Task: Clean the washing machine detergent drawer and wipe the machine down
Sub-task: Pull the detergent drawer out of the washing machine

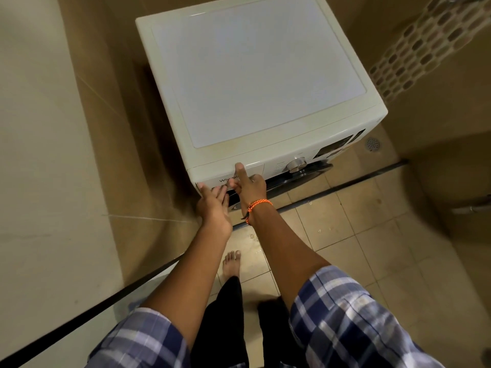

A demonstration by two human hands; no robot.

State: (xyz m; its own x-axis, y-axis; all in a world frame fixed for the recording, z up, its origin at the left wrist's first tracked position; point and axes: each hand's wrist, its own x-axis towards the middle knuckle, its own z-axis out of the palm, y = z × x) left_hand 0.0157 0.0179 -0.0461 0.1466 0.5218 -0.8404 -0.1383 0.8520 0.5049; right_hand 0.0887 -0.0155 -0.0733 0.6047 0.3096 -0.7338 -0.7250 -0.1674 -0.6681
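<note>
Washing machine [255,75]: white front-loader, in tiled corner | Detergent drawer [231,174]: front top-left, shut, lettering partly hidden, "Wh" legible | Left hand [214,205]: open, fingers under drawer front | Right hand [248,188]: loosely open, thumb on drawer's top edge, orange wristband [256,205]

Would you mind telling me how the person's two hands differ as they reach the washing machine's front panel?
The right hand wears an orange cord bracelet; the left hand is bare. The right hand has a digit raised over the detergent drawer front, while the left hand's fingers lie flat and together lower down. Both hands rest against the drawer front and hold nothing.
</note>
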